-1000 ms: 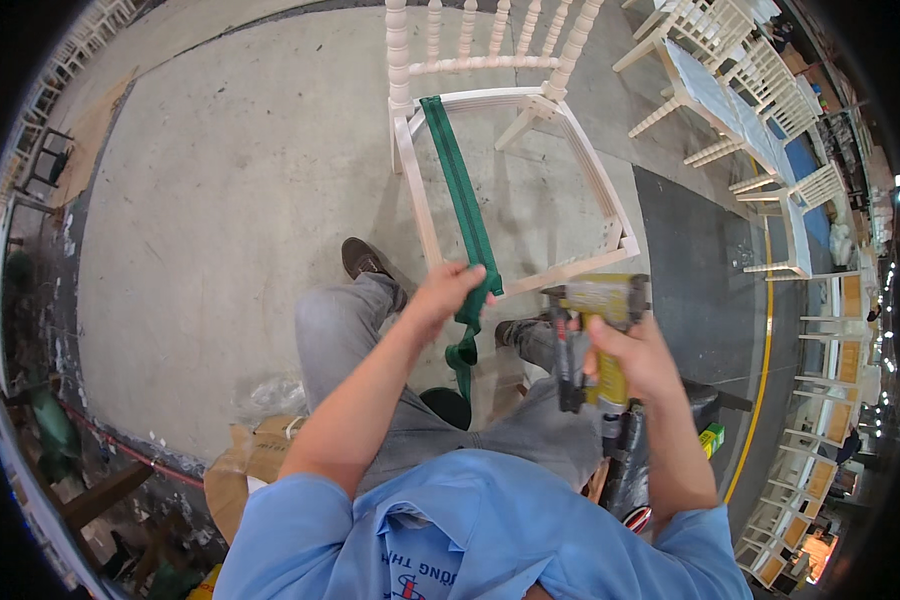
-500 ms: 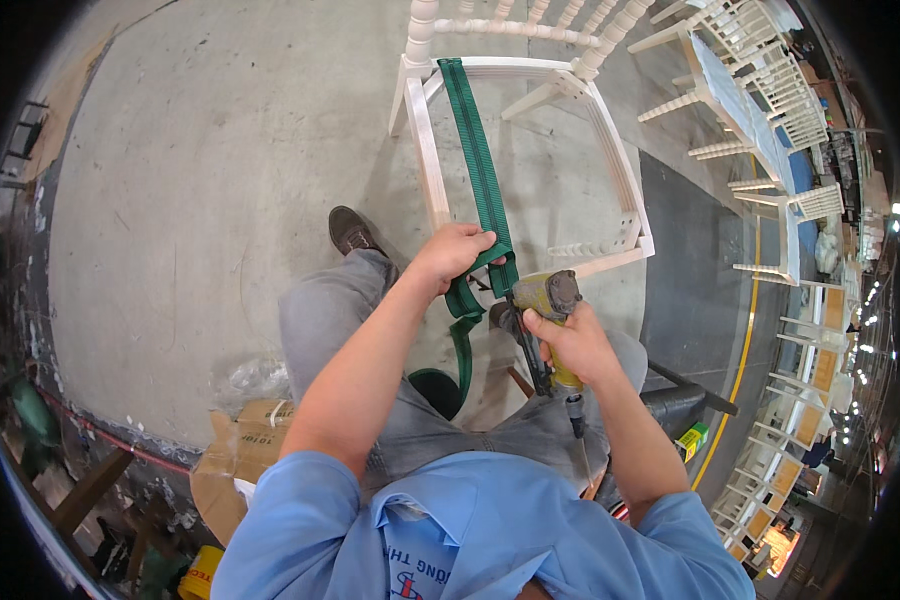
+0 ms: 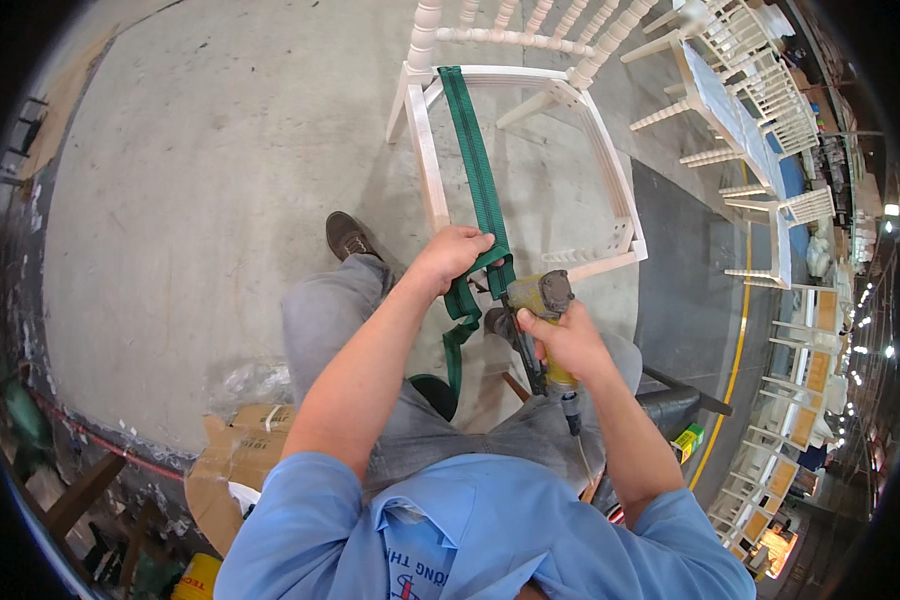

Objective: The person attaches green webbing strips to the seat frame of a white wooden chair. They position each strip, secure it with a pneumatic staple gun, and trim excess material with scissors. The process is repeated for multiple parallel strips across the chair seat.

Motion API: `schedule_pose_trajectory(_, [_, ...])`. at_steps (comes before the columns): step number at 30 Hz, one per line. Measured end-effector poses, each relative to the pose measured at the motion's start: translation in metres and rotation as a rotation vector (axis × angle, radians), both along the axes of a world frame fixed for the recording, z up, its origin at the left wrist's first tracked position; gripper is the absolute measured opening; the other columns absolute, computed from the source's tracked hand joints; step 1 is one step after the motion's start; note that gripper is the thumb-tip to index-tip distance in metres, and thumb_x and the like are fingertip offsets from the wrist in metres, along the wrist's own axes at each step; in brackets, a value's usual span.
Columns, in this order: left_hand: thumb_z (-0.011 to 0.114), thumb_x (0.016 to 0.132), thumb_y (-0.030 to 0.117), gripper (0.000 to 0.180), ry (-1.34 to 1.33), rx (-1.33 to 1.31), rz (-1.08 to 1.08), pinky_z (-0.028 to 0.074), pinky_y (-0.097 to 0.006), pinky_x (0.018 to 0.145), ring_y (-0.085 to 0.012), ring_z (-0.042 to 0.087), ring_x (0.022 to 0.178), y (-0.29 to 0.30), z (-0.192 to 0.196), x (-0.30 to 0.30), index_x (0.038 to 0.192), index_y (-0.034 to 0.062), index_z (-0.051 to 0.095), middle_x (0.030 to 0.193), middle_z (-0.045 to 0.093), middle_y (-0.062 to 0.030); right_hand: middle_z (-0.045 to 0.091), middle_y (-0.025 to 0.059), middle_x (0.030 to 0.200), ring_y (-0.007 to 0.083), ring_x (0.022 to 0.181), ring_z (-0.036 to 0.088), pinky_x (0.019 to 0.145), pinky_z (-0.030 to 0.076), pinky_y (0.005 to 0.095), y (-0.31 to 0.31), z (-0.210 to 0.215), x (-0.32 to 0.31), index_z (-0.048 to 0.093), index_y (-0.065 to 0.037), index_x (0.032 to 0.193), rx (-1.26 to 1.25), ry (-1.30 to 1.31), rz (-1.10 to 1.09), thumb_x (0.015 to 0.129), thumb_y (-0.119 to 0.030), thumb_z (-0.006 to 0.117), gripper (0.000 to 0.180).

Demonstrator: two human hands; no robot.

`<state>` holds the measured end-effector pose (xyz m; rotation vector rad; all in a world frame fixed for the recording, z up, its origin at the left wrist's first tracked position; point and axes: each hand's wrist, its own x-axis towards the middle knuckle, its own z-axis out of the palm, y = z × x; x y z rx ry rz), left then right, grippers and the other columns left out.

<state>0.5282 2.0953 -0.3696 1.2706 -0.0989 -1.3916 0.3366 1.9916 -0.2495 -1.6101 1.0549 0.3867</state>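
A white wooden chair frame with turned spindles stands in front of me, its seat opening bare. One strip of green webbing runs from the back rail to the front rail. My left hand is closed on the webbing near the front rail, fingers pinching a folded part; its loose tail hangs down toward a roll between my legs. My right hand is wrapped round the handle of a yellow and grey pneumatic staple gun. The gun's nose is beside the webbing at the front rail; exact contact cannot be seen.
A cardboard box and a yellow bucket are at the lower left. On the right stand several white chairs and rows of further frames. A thin air hose trails from the gun. A dark bench is beside my right leg.
The view has shifted slightly. Both hands keep their holds, and the staple gun stays by the front rail. The loose webbing tail has swung a little.
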Motion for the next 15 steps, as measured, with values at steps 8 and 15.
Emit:
schedule_pose_trajectory(8, [0.070, 0.102, 0.028, 0.038, -0.278, 0.011, -0.137, 0.056, -0.036, 0.090, -0.0203, 0.073, 0.102, 0.009, 0.009, 0.000, 0.124, -0.0036, 0.071, 0.115, 0.078, -0.0134, 0.070, 0.0046, 0.087, 0.0131, 0.057, 0.060, 0.050, 0.049, 0.0303, -0.025, 0.073, -0.049, 0.069, 0.000, 0.116, 0.044, -0.227, -0.245, 0.096, -0.034, 0.083, 0.042])
schedule_pose_trajectory(15, [0.086, 0.083, 0.026, 0.080, -1.216, 0.100, -0.373, 0.051, -0.049, 0.106, -0.0448, 0.061, 0.128, 0.018, 0.032, -0.062, 0.150, 0.0033, 0.049, 0.142, 0.060, -0.0249, 0.068, 0.0011, 0.083, 0.0120, 0.058, 0.061, 0.052, 0.049, 0.0312, -0.077, 0.194, -0.228, 0.071, -0.003, 0.115, -0.472, -0.037, -0.372, 0.097, -0.035, 0.082, 0.038])
